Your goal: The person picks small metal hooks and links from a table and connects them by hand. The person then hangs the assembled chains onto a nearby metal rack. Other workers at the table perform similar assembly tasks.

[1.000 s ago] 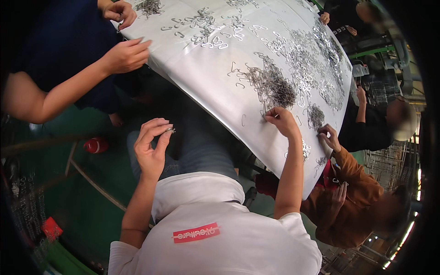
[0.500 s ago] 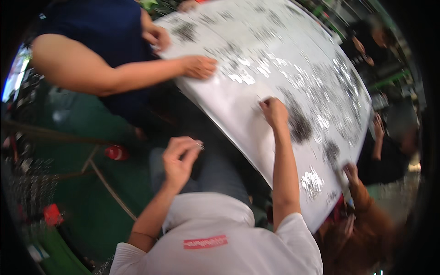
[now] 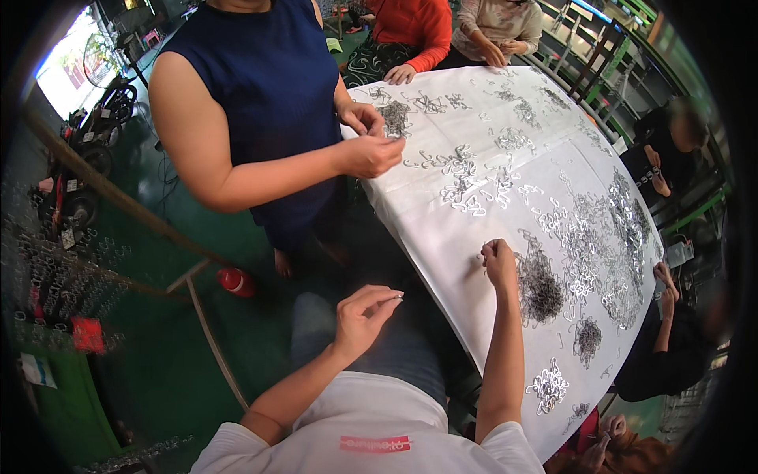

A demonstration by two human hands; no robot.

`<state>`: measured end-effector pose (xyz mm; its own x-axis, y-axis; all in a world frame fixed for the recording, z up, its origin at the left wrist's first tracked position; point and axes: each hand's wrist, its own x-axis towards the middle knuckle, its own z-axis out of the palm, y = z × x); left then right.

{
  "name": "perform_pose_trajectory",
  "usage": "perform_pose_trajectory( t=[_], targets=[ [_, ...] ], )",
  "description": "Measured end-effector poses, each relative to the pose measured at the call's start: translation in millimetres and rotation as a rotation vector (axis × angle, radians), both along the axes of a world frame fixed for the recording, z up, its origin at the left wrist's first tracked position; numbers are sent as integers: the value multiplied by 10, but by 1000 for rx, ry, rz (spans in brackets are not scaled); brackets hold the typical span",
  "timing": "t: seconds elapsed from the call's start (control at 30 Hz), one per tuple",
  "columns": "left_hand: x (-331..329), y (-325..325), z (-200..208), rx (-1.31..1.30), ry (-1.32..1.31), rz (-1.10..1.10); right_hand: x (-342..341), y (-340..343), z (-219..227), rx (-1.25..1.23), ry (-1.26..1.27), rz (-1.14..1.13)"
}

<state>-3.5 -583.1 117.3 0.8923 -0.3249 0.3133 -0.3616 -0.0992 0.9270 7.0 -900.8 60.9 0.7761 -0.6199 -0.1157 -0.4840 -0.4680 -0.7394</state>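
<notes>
Off the table's near edge, my left hand [image 3: 363, 322] is raised with thumb and fingers pinched on a small shiny metal piece [image 3: 400, 295]; its shape is mostly hidden. My right hand [image 3: 499, 265] pinches over the white-covered table [image 3: 430, 237]. A thin metal bit shows at its fingertips, too small to make out fully. Just right of that hand lies a dark heap of bent wire hooks [image 3: 542, 291]. Nearer to me are a smaller dark heap [image 3: 587, 340] and a cluster of shinier hooks [image 3: 549, 387]. Many loose hooks [image 3: 466, 186] are strewn further off.
A person in a navy top [image 3: 245, 103] works at the table's left corner, both hands pinching close together. Other people sit along the far and right sides. A wooden rail [image 3: 197, 316] and a red round object [image 3: 235, 281] stand at lower left.
My view has swung, so the table sits lower and further right, and people at the far side come into sight. Both my hands stay pinched. The co-worker's hands have come together.
</notes>
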Motion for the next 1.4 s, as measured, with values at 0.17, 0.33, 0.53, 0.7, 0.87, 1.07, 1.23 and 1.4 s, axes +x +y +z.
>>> perform_pose_trajectory(
  t=[0.17, 0.33, 0.53, 0.7, 0.87, 1.07, 1.23, 1.4],
  targets=[
    [-12, 35, 74, -37, 33, 6, -248, 783, 313, 529, -336, 107],
    [-36, 51, 77, -29, 85, 17, -522, 1506, 824, 811, -427, 275],
    [-14, 28, 76, -90, 40, 10, -567, 1779, 1016, 825, -448, 306],
    [20, 13, 67, -76, 28, -2, -521, 1755, 956, 806, -466, 322],
    [103, -24, 78, -28, -11, -23, -455, 1724, 919, 729, -576, 337],
    [750, -311, -62, 47, -187, -3, -511, 1602, 974, 677, -596, 338],
    [1443, -1325, -454, 171, -336, -166, -557, 1533, 945, 660, -571, 343],
    [1737, -2082, -739, 642, -545, -125, -581, 1491, 878, 636, -520, 350]
  ],
)
